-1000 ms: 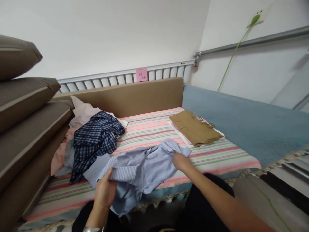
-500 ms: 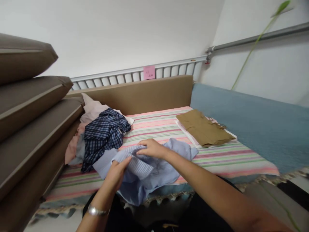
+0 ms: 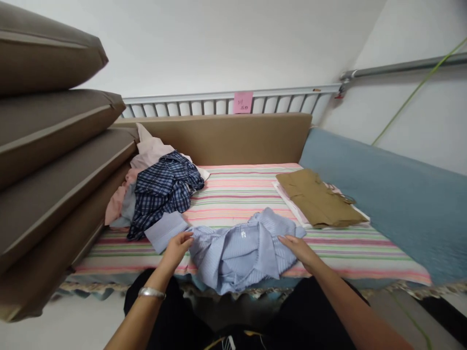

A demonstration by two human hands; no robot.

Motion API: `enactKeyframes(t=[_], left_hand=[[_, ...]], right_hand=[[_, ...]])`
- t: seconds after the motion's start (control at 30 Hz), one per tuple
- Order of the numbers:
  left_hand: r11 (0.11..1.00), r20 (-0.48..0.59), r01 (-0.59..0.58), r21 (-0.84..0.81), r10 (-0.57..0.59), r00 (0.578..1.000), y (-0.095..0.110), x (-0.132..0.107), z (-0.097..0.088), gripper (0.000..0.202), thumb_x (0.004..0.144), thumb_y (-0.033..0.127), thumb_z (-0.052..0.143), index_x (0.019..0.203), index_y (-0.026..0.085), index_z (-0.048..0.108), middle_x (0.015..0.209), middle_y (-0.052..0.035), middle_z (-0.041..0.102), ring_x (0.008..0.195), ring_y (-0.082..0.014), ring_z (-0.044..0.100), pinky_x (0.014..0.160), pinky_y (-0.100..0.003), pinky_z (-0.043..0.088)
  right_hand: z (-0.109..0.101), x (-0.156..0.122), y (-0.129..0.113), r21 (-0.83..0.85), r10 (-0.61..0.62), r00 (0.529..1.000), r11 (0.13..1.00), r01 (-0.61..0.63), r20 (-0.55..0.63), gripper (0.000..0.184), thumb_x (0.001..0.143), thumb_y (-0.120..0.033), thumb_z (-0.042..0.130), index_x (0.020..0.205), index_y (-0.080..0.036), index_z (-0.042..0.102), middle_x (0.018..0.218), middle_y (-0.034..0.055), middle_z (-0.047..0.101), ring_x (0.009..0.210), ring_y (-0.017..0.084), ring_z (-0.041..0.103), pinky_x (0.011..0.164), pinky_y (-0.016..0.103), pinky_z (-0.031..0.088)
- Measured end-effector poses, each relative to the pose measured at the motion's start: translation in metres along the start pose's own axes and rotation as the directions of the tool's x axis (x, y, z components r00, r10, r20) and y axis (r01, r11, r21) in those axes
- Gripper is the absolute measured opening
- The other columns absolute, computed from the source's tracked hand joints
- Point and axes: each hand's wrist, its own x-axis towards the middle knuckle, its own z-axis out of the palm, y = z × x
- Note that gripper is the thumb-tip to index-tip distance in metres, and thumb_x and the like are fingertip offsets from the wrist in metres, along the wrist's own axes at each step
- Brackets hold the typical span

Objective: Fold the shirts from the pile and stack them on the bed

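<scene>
A light blue finely striped shirt (image 3: 237,257) lies spread and rumpled along the bed's front edge, its collar opening and a small white label facing up. At its left side my left hand (image 3: 178,247) has thumb and index finger pinched on the fabric edge. My right hand (image 3: 299,249) rests against the right part of the shirt, fingers stretched out and palm down. A flat, pale blue piece of cloth (image 3: 166,231) extends just left of the shirt; whether it is joined to it cannot be told.
A heap with a dark plaid shirt (image 3: 166,187) and pink clothes (image 3: 151,150) lies at the left beside stacked brown cushions (image 3: 54,155). Folded clothes with an olive garment (image 3: 321,199) on top lie at the right on the striped sheet (image 3: 233,194). A brown panel (image 3: 219,141) stands behind.
My hands have moved apart, from gathering the striped shirt together to its left and right sides. The shirt now lies spread wider with its collar label showing. The view has shifted slightly.
</scene>
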Motion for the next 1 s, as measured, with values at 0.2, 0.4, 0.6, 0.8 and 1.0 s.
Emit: enactKeyframes(t=[0.2,0.4,0.6,0.8,1.0], left_hand=[[0.950,0.059,-0.210,0.230,0.202,0.978,0.000,0.006,0.031,0.032,0.065,0.023,0.062,0.096,0.018,0.067,0.102,-0.0097,0.068,0.100,-0.0242,0.058,0.095,-0.039,0.039],[0.850,0.178,-0.292,0.439,0.237,0.955,-0.011,0.017,0.046,0.042,0.058,0.010,0.062,0.099,0.020,0.067,0.103,-0.0080,0.066,0.106,-0.0264,0.052,0.098,-0.040,0.033],[0.852,0.204,-0.299,0.430,0.231,0.951,-0.013,0.031,0.042,0.029,0.064,0.022,0.065,0.093,0.021,0.070,0.097,-0.0071,0.069,0.097,-0.0237,0.058,0.092,-0.035,0.038],[0.882,0.220,-0.352,0.313,0.293,0.931,0.002,0.029,0.036,0.015,0.069,0.035,0.062,0.065,0.023,0.070,0.069,-0.0037,0.066,0.075,-0.0192,0.057,0.079,-0.030,0.041],[0.919,0.019,-0.370,0.136,0.371,0.929,0.063,0.026,-0.011,0.029,0.075,0.045,0.049,0.064,0.019,0.056,0.063,0.0006,0.055,0.063,-0.0138,0.049,0.062,-0.024,0.040]], right_hand=[[0.005,0.000,0.004,0.131,0.023,1.000,0.991,-0.025,0.016,0.038,0.064,-0.054,0.059,0.068,-0.017,0.065,0.072,0.0053,0.066,0.072,0.023,0.058,0.065,0.032,0.044],[0.005,0.001,0.005,0.125,-0.003,1.000,0.992,-0.001,0.031,0.037,0.068,-0.054,0.057,0.070,-0.017,0.062,0.074,0.0048,0.067,0.078,0.023,0.059,0.071,0.032,0.045],[0.006,-0.002,-0.001,0.151,-0.008,0.998,0.988,0.000,0.056,0.039,0.067,-0.055,0.057,0.072,-0.017,0.062,0.073,0.0040,0.066,0.080,0.023,0.059,0.072,0.031,0.045],[0.000,-0.002,-0.023,-0.043,-0.081,0.996,0.996,0.080,-0.036,0.040,0.065,-0.058,0.053,0.057,-0.019,0.056,0.059,0.0006,0.058,0.064,0.019,0.053,0.060,0.029,0.041],[-0.050,-0.010,-0.130,-0.292,-0.354,0.933,0.901,0.322,-0.065,0.039,0.076,-0.054,0.044,0.061,-0.019,0.055,0.063,0.0002,0.057,0.067,0.017,0.053,0.063,0.026,0.039]])
